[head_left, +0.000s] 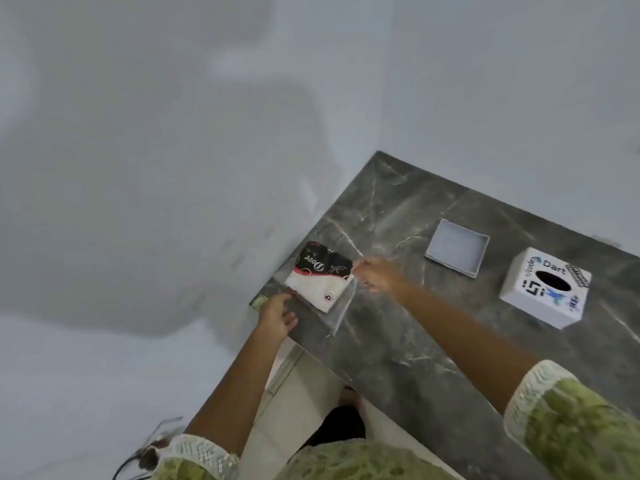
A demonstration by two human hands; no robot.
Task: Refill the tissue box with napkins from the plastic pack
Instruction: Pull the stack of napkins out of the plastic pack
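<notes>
A plastic napkin pack [320, 279], black and white with red trim, lies at the left corner of the dark marble counter [398, 358], resting in a clear plastic holder [341, 315]. My left hand [277, 317] touches the pack's near-left edge, fingers curled on it. Pinching the pack's right end is my right hand [375, 274]. The white tissue box [545, 287], covered in stickers with a dark oval opening on top, stands at the right. Its shallow white base tray [457, 251] lies apart, between the pack and the box.
White walls meet behind the counter's far corner. The counter's near edge runs diagonally; below it are a pale floor and a dark foot. A socket with a cable sits low on the left wall [156, 445].
</notes>
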